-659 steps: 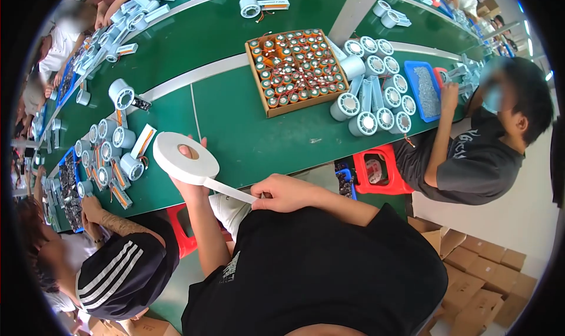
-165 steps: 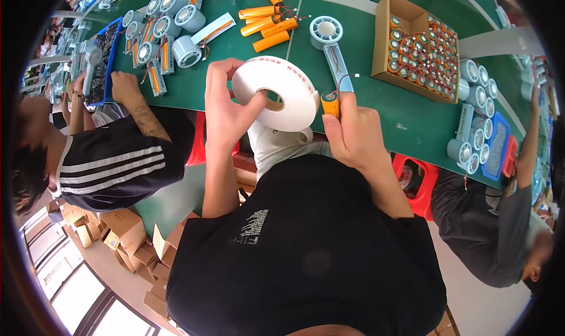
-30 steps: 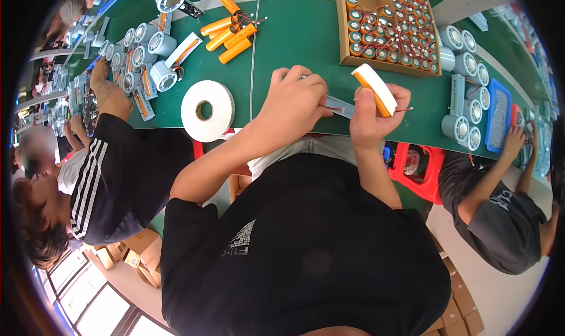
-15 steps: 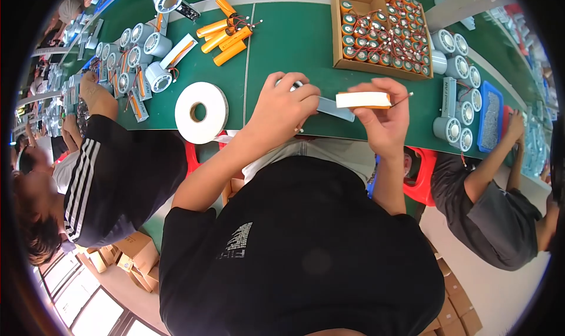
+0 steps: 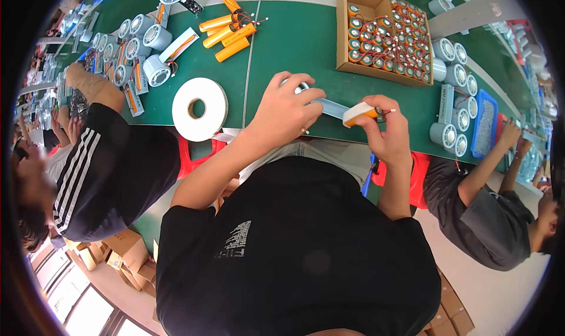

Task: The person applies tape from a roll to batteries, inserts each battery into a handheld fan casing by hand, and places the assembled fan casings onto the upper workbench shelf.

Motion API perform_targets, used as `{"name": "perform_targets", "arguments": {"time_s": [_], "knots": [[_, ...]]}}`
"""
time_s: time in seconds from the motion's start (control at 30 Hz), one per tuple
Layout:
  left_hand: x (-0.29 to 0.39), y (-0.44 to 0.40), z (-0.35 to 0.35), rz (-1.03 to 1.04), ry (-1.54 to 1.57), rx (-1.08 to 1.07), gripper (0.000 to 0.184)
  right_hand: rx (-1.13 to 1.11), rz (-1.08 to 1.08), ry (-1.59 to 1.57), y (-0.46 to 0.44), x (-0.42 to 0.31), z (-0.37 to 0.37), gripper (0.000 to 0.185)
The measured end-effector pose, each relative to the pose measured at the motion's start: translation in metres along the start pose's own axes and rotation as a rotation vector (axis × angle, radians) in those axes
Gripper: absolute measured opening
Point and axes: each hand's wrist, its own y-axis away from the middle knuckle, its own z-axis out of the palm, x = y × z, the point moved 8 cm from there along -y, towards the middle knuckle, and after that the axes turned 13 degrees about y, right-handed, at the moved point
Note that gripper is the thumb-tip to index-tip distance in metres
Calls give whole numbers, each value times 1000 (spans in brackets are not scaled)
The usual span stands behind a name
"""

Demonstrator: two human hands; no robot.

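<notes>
My left hand (image 5: 288, 107) is wrapped around the head end of a grey-blue handheld fan body (image 5: 333, 108), whose long handle points right. Most of the fan head is hidden behind my fingers. Between the fingers and thumb of my right hand (image 5: 388, 131) is an orange battery pack (image 5: 360, 117) with a white strip along its upper side. It is tilted, its left end at the far end of the fan handle; whether they touch I cannot tell. A short wire with a small white plug sticks out by my right fingers.
A roll of white tape (image 5: 200, 108) lies left of my hands. Orange battery packs (image 5: 231, 35) lie behind it, near grey fan bodies (image 5: 157, 37). A cardboard box (image 5: 382, 73) of wired batteries stands back right. Further right are more fans (image 5: 442, 134) and a blue tray (image 5: 485, 124). Co-workers sit on both sides.
My right hand has tilted the battery pack and brought it down to the end of the fan handle. My left hand keeps its hold on the fan. The view has shifted slightly.
</notes>
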Motion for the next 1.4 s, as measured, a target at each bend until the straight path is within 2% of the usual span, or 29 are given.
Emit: {"name": "perform_targets", "arguments": {"time_s": [0.07,0.23,0.37,0.4,0.53,0.73,0.9,1.03,1.07,1.2,1.4], "knots": [[0,-1,0,2,1,4,7,-4,48,21,-2,0,-1,24],[-1,-1,-3,2,16,18,9,-52,102,-163,-11,4,7,23],[-2,2,-2,38,18,35,11,-41,-146,93,-19,-12,7,26],[-3,3,-2,42,17,37,11,-43,-146,92,-21,-11,8,26],[-5,5,-3,77,76,72,13,-89,-411,231,-24,-30,12,44],[-3,4,-4,128,46,83,12,-89,-418,229,-26,-42,4,40],[-3,0,-3,135,63,83,9,50,-264,-6,-20,-22,-6,32],[-5,1,-2,123,61,68,7,-218,-276,318,-15,-28,13,38],[-5,2,-3,118,63,70,7,-223,-277,317,-14,-27,15,38],[-4,2,-2,112,56,57,6,-32,-464,327,-7,-35,10,42],[-1,3,-1,145,26,37,4,168,-381,83,-4,-25,-6,39]]}}
